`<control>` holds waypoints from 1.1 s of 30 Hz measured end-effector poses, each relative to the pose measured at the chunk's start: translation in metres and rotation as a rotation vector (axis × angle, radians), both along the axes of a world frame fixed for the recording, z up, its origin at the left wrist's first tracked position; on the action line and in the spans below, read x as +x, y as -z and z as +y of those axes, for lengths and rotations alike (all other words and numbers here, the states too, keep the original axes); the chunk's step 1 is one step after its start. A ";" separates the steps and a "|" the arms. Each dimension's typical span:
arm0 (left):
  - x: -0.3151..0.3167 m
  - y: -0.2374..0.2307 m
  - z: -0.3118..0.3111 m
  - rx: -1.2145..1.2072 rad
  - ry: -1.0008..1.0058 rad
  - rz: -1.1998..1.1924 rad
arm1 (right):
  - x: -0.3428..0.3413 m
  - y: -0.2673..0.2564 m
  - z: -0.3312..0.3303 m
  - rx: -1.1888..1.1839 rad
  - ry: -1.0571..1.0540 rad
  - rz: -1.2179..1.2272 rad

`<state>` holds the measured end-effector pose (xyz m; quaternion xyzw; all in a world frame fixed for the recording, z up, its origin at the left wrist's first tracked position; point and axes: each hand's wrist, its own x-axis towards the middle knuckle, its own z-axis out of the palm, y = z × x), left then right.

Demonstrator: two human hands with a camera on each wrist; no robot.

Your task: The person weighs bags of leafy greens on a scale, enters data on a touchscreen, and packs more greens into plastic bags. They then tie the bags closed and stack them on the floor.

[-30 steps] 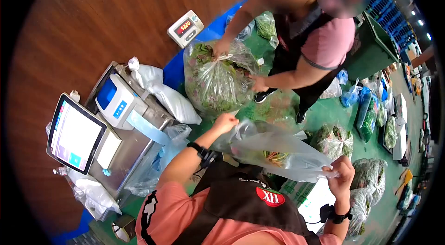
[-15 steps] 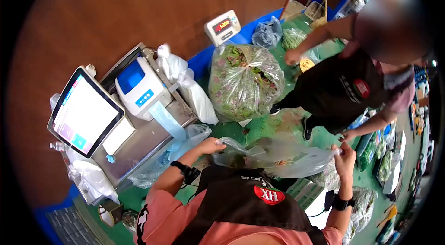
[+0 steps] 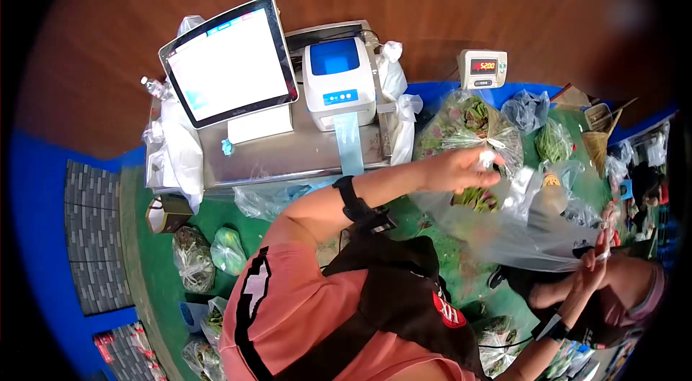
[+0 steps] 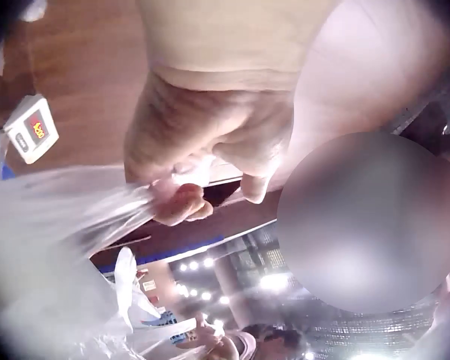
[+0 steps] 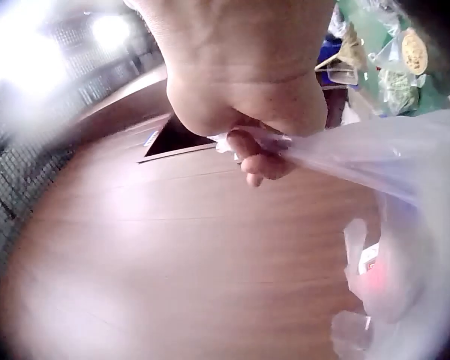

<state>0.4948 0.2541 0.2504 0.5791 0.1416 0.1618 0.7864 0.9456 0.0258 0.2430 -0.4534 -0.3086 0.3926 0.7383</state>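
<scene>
A thin clear plastic bag [image 3: 526, 240] is spread between my two hands. My left hand [image 3: 461, 168] grips one edge of it, and the plastic runs in tight folds from the curled fingers in the left wrist view. Toward the lower right my right hand [image 3: 592, 269] holds the opposite edge, pinched in the fingers in the right wrist view. Behind the sheet stands a large tied bag of leafy greens [image 3: 468, 121], partly covered by it and by my left hand.
Left are a touchscreen [image 3: 231, 64], a label printer [image 3: 339, 78] and a steel bench [image 3: 259, 157]. A lit scale display [image 3: 483, 69] stands by the wall. Another person [image 3: 613, 302] is close to my right hand. Several bagged vegetables [image 3: 193, 258] lie on the green floor.
My head view has swung, moving the screen and printer rightward in it. Both hands have lifted the plastic bag forward and to the right. The other person now appears lower, beside my right hand.
</scene>
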 end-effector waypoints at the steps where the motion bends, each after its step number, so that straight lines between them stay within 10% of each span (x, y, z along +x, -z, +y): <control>1: 0.000 -0.007 0.003 -0.057 -0.018 -0.009 | -0.002 -0.013 0.007 0.010 -0.026 0.062; 5: 0.005 -0.007 0.010 -0.398 -0.150 -0.012 | 0.026 -0.002 -0.014 0.032 -0.162 0.138; 10: 0.046 -0.004 0.004 -0.552 -0.268 -0.071 | 0.005 0.013 -0.078 -0.260 0.253 0.461; 13: 0.092 -0.012 -0.010 -0.272 -0.298 -0.090 | 0.004 0.028 -0.129 -0.118 0.059 0.348; 16: 0.139 0.017 -0.020 -0.282 -0.148 -0.135 | -0.024 0.070 -0.170 -0.180 0.472 0.243; 24: 0.216 0.108 -0.053 -0.492 0.344 0.194 | -0.152 0.130 -0.259 -0.238 0.655 0.327; 33: 0.274 0.150 -0.093 -0.477 0.793 0.509 | -0.264 0.137 -0.290 -0.132 1.359 0.668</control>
